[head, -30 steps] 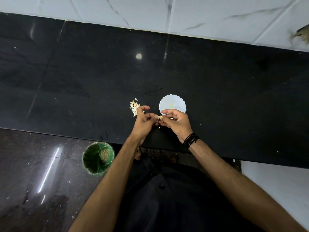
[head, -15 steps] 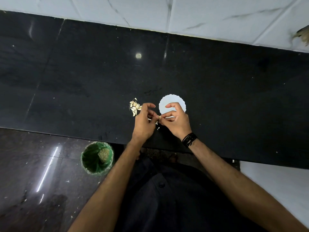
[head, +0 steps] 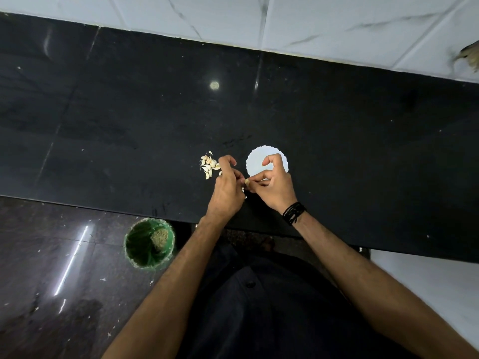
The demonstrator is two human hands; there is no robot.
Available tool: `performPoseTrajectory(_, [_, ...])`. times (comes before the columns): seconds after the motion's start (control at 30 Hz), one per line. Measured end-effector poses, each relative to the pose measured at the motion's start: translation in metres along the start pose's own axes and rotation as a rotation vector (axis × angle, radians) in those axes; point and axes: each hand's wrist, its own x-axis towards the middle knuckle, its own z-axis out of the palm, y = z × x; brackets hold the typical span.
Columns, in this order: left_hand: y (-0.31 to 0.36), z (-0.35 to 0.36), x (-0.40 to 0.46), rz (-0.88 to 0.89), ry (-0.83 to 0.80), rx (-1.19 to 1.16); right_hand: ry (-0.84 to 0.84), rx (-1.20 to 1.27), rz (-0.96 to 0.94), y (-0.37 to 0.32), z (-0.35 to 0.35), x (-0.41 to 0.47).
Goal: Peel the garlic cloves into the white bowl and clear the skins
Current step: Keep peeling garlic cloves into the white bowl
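Note:
A small pile of unpeeled garlic cloves [head: 208, 165] lies on the black counter [head: 129, 125]. To its right stands the white scalloped bowl [head: 259, 158], partly covered by my right hand [head: 274, 185]. My left hand [head: 226, 187] and my right hand meet just in front of the bowl and both pinch one garlic clove [head: 247, 181] between their fingertips. A few pale skin bits [head: 243, 190] lie on the counter under the hands. What is inside the bowl is hidden by my right hand.
A green bin [head: 149, 243] with some waste in it stands on the dark floor below the counter's front edge, to the left of my body. A white tiled wall [head: 311, 27] runs along the back of the counter.
Both hands stayed together in front of the bowl on the same clove. My right forefinger lifted and arched over the bowl, and my left forefinger curled up near the pile.

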Motion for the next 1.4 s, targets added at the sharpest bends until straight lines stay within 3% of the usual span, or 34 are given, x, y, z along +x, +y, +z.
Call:
performPoseTrajectory(0.3, [-0.001, 0.000, 0.002, -0.083, -0.029, -0.040, -0.004, -0.060, 0.031, 0.004, 0.001, 0.002])
performPoseTrajectory(0.47, [-0.006, -0.001, 0.001, -0.045, -0.078, -0.004, -0.020, -0.079, 0.036, 0.010, 0.003, 0.004])
performPoseTrajectory(0.73, [-0.006, -0.001, 0.002, -0.073, 0.001, -0.013, -0.051, -0.080, 0.094, 0.006, 0.013, 0.005])
performPoseTrajectory(0.83, [-0.009, -0.001, 0.004, -0.078, -0.041, 0.067, -0.054, -0.084, 0.103, 0.006, 0.013, 0.005])
performPoseTrajectory(0.97, [-0.014, -0.002, 0.004, 0.052, -0.102, 0.272, -0.061, -0.148, 0.066, 0.008, 0.013, 0.006])
performPoseTrajectory(1.13, [-0.003, -0.002, 0.005, 0.030, -0.133, 0.466, -0.045, -0.304, -0.012, 0.010, 0.014, 0.005])
performPoseTrajectory(1.4, [-0.003, -0.001, 0.005, 0.045, -0.197, 0.458, -0.055, -0.399, -0.086, 0.005, 0.010, 0.005])
